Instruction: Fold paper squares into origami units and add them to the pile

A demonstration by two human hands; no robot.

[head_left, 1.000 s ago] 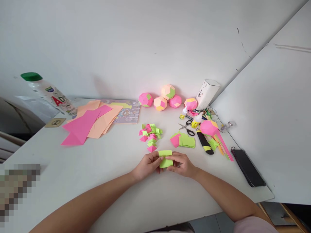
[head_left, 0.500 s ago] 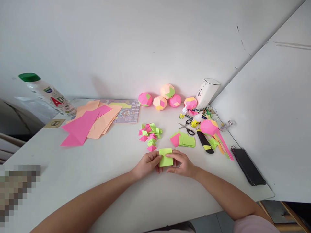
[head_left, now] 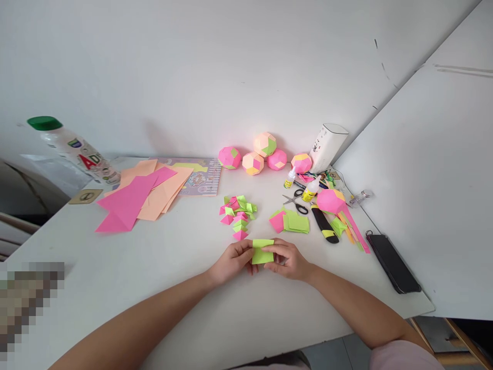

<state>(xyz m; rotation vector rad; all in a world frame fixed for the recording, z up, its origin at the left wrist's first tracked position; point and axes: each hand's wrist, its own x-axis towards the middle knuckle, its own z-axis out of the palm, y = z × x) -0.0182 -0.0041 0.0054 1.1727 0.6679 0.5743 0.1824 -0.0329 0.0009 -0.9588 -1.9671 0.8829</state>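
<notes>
A small green paper square (head_left: 262,256) is held between both hands near the table's front. My left hand (head_left: 232,261) pinches its left edge, and my right hand (head_left: 289,260) grips the right side with a finger lying across its face. The paper's upper edge looks bent. Just beyond the hands is a cluster of folded pink and green paper pieces (head_left: 241,224). Right of that lies a stack of green paper squares (head_left: 296,222), with a pink paper square (head_left: 277,222) partly beneath it.
Scissors (head_left: 298,199), a glue bottle (head_left: 310,190), a utility knife (head_left: 324,224) and a phone (head_left: 393,262) lie to the right. Several paper balls (head_left: 253,163) line the wall. Large paper sheets (head_left: 131,198) and a white bottle (head_left: 77,149) are at left.
The green square's top edge has dropped slightly and it looks shorter in height. Both hands keep nearly the same place.
</notes>
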